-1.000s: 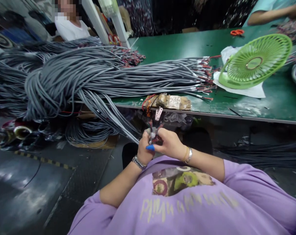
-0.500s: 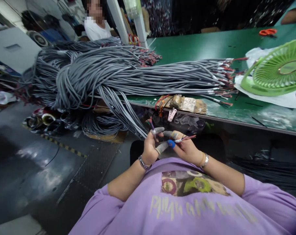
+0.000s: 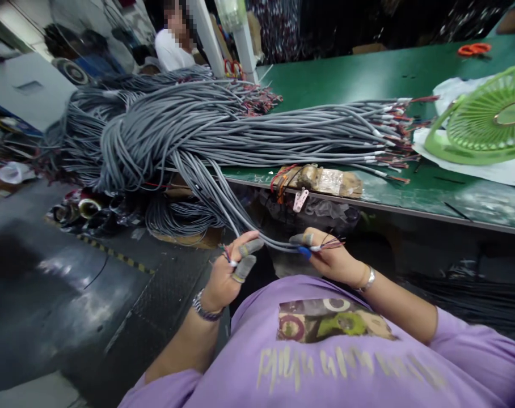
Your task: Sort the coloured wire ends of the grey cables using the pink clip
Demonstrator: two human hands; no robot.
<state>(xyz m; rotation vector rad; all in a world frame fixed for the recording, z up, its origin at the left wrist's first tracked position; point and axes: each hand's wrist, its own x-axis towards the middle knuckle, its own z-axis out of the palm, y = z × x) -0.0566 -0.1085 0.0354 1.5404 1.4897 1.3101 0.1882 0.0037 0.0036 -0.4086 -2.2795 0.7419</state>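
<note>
My right hand is closed around several grey cables close to their stripped ends, and thin coloured wires stick out past it to the right. Grey finger covers and a blue one wrap its fingertips. To the left, my left hand wears grey covers on thumb and forefinger. A cable end with a white band and coloured wires pokes out at its fingers, so it is closed on that cable. The held cables hang down from the large cable bundle on the green table.
A green fan stands on white sheets at the right, with orange scissors behind it. A taped cardboard piece and a pink clip are at the table's front edge. A person in white is beyond the bundle.
My left hand has moved left and down, away from my right hand, with a cable end in it. The right hand stays nearly in place, and the grey cables now show between the hands.
</note>
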